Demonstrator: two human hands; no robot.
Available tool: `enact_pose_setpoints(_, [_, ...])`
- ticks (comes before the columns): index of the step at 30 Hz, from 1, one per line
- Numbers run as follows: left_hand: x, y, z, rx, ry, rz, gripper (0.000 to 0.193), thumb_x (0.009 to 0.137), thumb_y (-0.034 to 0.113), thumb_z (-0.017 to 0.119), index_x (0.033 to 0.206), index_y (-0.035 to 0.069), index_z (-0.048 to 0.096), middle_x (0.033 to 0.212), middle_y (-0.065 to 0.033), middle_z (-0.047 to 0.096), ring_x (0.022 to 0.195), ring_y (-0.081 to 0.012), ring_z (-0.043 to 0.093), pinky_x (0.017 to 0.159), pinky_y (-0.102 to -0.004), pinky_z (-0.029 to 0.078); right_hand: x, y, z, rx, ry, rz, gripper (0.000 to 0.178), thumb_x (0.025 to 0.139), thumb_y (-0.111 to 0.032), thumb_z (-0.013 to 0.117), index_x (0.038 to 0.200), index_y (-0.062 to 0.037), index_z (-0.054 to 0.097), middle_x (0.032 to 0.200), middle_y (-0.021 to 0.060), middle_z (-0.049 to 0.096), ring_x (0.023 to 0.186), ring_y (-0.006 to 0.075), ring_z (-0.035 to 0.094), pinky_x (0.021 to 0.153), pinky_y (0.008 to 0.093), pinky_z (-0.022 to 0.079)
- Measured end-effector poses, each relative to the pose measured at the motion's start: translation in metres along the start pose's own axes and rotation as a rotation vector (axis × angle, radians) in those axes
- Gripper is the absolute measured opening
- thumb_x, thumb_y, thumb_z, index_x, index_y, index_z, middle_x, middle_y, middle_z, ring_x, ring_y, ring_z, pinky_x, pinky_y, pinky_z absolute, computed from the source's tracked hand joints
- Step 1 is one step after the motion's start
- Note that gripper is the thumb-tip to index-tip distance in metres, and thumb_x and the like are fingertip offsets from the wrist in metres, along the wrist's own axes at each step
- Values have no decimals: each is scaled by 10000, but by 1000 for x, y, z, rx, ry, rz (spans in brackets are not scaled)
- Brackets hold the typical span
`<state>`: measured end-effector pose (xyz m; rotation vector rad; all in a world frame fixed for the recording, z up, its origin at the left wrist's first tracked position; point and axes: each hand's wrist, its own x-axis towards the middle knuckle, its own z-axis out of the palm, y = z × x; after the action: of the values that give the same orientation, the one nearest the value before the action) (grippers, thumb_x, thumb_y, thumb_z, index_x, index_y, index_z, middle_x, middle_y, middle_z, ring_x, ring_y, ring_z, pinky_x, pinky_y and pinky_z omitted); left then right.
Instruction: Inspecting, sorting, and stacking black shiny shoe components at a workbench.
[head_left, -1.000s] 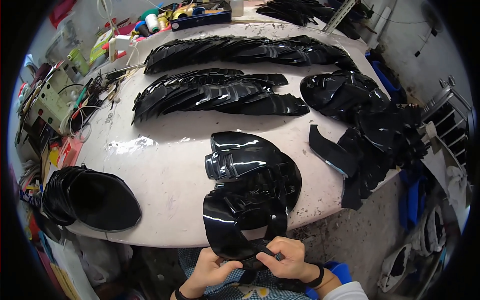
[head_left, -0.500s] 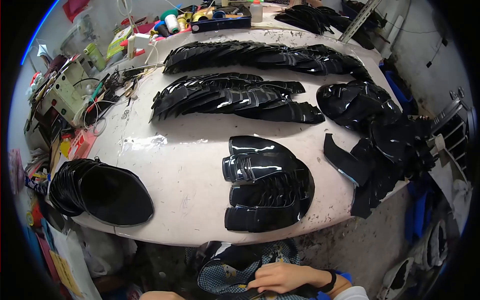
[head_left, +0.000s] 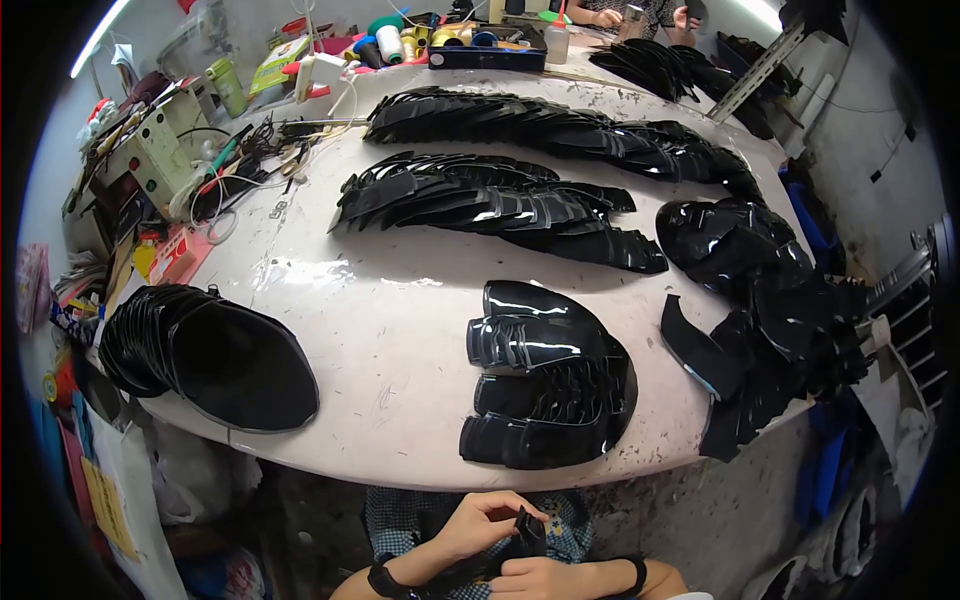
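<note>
Over my lap, my left hand (head_left: pixel 482 524) pinches the upper end of a small-looking, folded black glossy shoe piece (head_left: pixel 531 529) between thumb and fingers. Just below it, my right hand (head_left: pixel 535 579) has its fingers curled round the lower part of the same piece, which they mostly cover. A checked, patterned cloth (head_left: pixel 392 528) lies under both hands. Beyond, on the table, glossy black shoe uppers (head_left: pixel 560 390) are laid overlapping in a curved group. To the left, a fanned stack of black shoe pieces (head_left: pixel 245 365) rests near the table's front edge.
Two long rows of overlapping black pieces (head_left: pixel 480 205) cross the pale table (head_left: pixel 370 330). A loose black heap (head_left: pixel 780 300) hangs at its right edge. Tools and cables (head_left: pixel 225 180) crowd the left; a tray (head_left: pixel 487 55) and a bottle (head_left: pixel 557 42) stand behind. Another person's hand (head_left: pixel 607 18) shows at the far side.
My left hand has come up from the lower edge and now grips the black piece. The right hand has shifted lower. The view has moved, bringing another person into sight at the back.
</note>
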<state>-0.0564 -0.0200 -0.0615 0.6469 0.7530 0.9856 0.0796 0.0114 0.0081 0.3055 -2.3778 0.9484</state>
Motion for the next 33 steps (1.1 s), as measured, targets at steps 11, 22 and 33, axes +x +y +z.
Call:
enact_pose_setpoints(11, [-5, -4, 9, 219, 32, 422, 97, 732, -31, 594, 821, -11, 561, 859, -79, 562, 775, -159, 538, 686, -255, 423, -52, 18, -8, 276, 433, 812, 242, 709, -136, 676, 871, -26, 534, 850, 100, 551, 760, 209, 515, 692, 321, 417])
enact_pose_setpoints(22, [-3, -13, 0, -261, -345, 412, 68, 740, -5, 619, 727, 22, 558, 764, -62, 551, 748, -168, 497, 697, -294, 386, -57, 29, 4, 1268, 597, 606, 161, 801, -122, 581, 766, -79, 430, 755, 41, 444, 688, 154, 400, 643, 300, 337])
enact_pose_setpoints(33, [-35, 58, -6, 899, 301, 391, 255, 683, 143, 693, 887, 15, 609, 848, -101, 622, 772, -239, 599, 693, -286, 479, -102, 27, -1, 1417, 371, 945, 398, 741, -117, 665, 1066, 39, 497, 956, 68, 568, 777, 102, 527, 671, 237, 421])
